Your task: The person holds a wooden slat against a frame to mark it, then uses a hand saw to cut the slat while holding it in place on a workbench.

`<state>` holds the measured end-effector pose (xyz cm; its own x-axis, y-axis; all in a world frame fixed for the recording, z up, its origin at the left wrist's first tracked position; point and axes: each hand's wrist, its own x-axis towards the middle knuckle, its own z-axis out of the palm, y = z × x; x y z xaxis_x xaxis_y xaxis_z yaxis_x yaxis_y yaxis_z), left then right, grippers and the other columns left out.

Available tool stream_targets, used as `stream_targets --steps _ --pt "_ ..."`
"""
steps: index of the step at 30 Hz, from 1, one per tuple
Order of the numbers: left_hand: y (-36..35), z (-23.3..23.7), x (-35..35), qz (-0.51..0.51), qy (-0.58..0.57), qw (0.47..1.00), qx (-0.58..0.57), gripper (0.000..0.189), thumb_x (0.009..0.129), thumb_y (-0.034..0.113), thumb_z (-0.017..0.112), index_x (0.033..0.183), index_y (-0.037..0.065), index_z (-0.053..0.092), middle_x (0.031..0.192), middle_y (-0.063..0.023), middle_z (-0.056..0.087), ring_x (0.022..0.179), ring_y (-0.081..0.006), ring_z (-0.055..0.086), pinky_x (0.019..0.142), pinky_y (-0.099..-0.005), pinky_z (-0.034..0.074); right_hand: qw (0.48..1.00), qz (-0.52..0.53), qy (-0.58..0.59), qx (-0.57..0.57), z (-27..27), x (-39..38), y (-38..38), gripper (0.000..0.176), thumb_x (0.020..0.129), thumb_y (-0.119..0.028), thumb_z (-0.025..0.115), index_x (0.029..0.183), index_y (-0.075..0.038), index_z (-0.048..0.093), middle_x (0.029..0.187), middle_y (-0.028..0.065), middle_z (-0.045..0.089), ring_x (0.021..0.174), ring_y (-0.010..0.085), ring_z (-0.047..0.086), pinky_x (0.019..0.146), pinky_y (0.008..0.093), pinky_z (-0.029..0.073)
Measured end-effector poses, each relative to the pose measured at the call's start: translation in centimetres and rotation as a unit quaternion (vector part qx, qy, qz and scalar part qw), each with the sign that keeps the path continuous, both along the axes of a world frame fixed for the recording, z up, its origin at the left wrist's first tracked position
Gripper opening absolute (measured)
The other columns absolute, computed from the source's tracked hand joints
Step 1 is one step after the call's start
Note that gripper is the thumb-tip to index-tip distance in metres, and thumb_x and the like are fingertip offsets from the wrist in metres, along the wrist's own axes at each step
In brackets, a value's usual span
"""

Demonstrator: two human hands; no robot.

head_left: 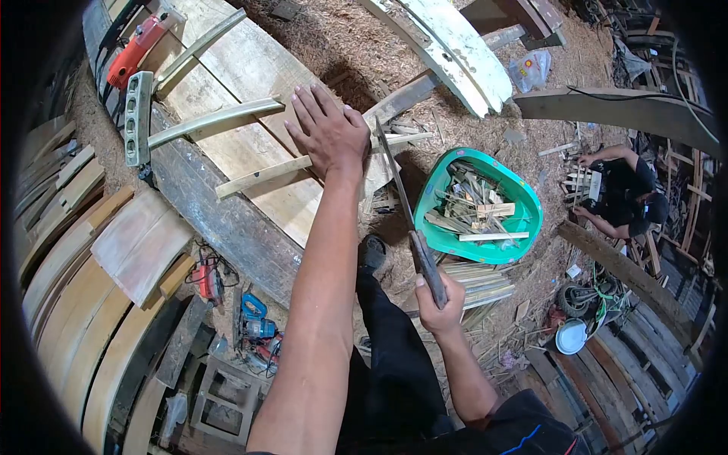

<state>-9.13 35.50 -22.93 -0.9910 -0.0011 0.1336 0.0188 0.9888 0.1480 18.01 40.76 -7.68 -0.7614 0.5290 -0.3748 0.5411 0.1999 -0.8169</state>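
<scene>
My left hand (327,135) lies flat with fingers spread, pressing on a thin wooden strip (265,176) that crosses the wide boards (250,68). The strip's right end sticks out past the boards' edge. In my right hand (440,299) is the dark handle of a long, narrow blade (397,176), and the fingers are wrapped round it. The blade points up and away, its far part beside the strip just right of my left hand. More thin strips (216,121) lie across the boards to the left.
A green basin (533,227) of wood scraps stands right of the blade. A socket strip (138,117) and a red power tool (136,53) are upper left. Blue (258,327) and red tools lie lower left. A person (626,193) crouches at the far right.
</scene>
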Motion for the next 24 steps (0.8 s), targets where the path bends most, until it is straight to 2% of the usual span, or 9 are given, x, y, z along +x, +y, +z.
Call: stream_targets --steps 4,9,13,16,17,20,21,23,24 --pt "0.0 0.2 -0.1 0.000 -0.005 1.000 0.001 0.070 0.088 0.036 0.047 0.150 0.004 0.035 0.159 -0.0194 0.025 0.147 -0.0314 0.025 0.117 -0.0582 0.015 0.997 -0.042 -0.014 -0.058 -0.3 -2.4 0.1 0.018 0.086 -0.011 0.067 0.072 -0.001 0.059 0.054 0.0013 0.047 0.049 0.0070 0.044 0.047 0.0289 0.037" --pt "0.0 0.7 0.3 -0.003 -0.017 1.000 0.004 0.071 0.089 0.036 0.046 0.150 0.003 0.033 0.159 -0.0202 0.024 0.147 -0.0319 0.024 0.118 -0.0573 0.014 0.993 -0.086 -0.049 -0.065 -1.1 -4.7 -0.7 0.019 0.087 -0.014 0.066 0.074 -0.001 0.058 0.054 0.0018 0.045 0.052 0.0071 0.043 0.049 0.0301 0.036" --pt "-0.2 1.0 0.4 -0.005 -0.029 1.000 0.005 0.071 0.089 0.036 0.046 0.151 0.003 0.032 0.159 -0.0201 0.024 0.148 -0.0317 0.023 0.118 -0.0567 0.013 0.997 -0.072 0.009 -0.011 -1.6 -5.8 -0.9 0.019 0.087 -0.013 0.064 0.073 -0.001 0.058 0.055 0.0011 0.045 0.054 0.0067 0.042 0.050 0.0293 0.035" --pt "-0.2 1.1 0.3 -0.004 -0.044 0.999 -0.004 0.071 0.089 0.036 0.046 0.151 0.004 0.032 0.160 -0.0197 0.023 0.148 -0.0312 0.022 0.118 -0.0561 0.013 0.986 -0.107 -0.012 -0.131 -3.4 -6.8 -0.3 0.019 0.088 -0.011 0.061 0.072 0.000 0.057 0.057 -0.0005 0.048 0.053 0.0072 0.041 0.050 0.0284 0.034" --pt "0.0 1.0 -0.4 -0.002 -0.036 0.999 -0.003 0.071 0.089 0.036 0.046 0.151 0.004 0.032 0.160 -0.0197 0.023 0.148 -0.0313 0.022 0.118 -0.0561 0.013 0.992 -0.078 0.041 -0.086 -4.3 -6.5 -0.7 0.021 0.090 -0.012 0.060 0.073 0.001 0.056 0.059 -0.0029 0.048 0.054 0.0066 0.040 0.050 0.0275 0.033" --pt "0.1 1.0 0.3 0.001 -0.030 1.000 -0.002 0.071 0.089 0.035 0.047 0.151 0.004 0.032 0.159 -0.0196 0.024 0.148 -0.0316 0.023 0.118 -0.0567 0.015 0.909 -0.192 0.067 -0.363 -4.6 -6.0 0.9 0.023 0.091 -0.014 0.061 0.075 0.001 0.056 0.059 -0.0026 0.048 0.053 0.0070 0.040 0.050 0.0277 0.034" --pt "0.1 0.9 0.2 0.001 -0.024 1.000 -0.002 0.071 0.089 0.035 0.047 0.151 0.004 0.033 0.159 -0.0196 0.024 0.148 -0.0318 0.024 0.117 -0.0570 0.015 0.885 -0.196 0.067 -0.416 -3.9 -6.5 1.9 0.025 0.091 -0.018 0.064 0.075 0.000 0.056 0.059 -0.0020 0.049 0.052 0.0092 0.043 0.050 0.0284 0.036" --pt "0.0 0.6 -0.1 0.001 -0.011 1.000 0.005 0.070 0.088 0.036 0.047 0.149 0.004 0.036 0.159 -0.0197 0.025 0.147 -0.0321 0.025 0.117 -0.0584 0.015 0.978 -0.091 0.006 -0.186 -1.2 -8.2 1.6 0.026 0.091 -0.018 0.064 0.073 -0.001 0.055 0.058 0.0000 0.050 0.050 0.0107 0.043 0.050 0.0290 0.037" --pt "0.0 0.5 0.0 -0.001 -0.007 1.000 0.008 0.070 0.087 0.036 0.048 0.149 0.005 0.037 0.158 -0.0198 0.026 0.147 -0.0323 0.025 0.117 -0.0591 0.014 0.997 -0.037 -0.028 -0.063 -0.5 -8.5 1.1 0.027 0.090 -0.019 0.064 0.072 -0.001 0.055 0.057 0.0009 0.050 0.049 0.0115 0.044 0.050 0.0294 0.037"
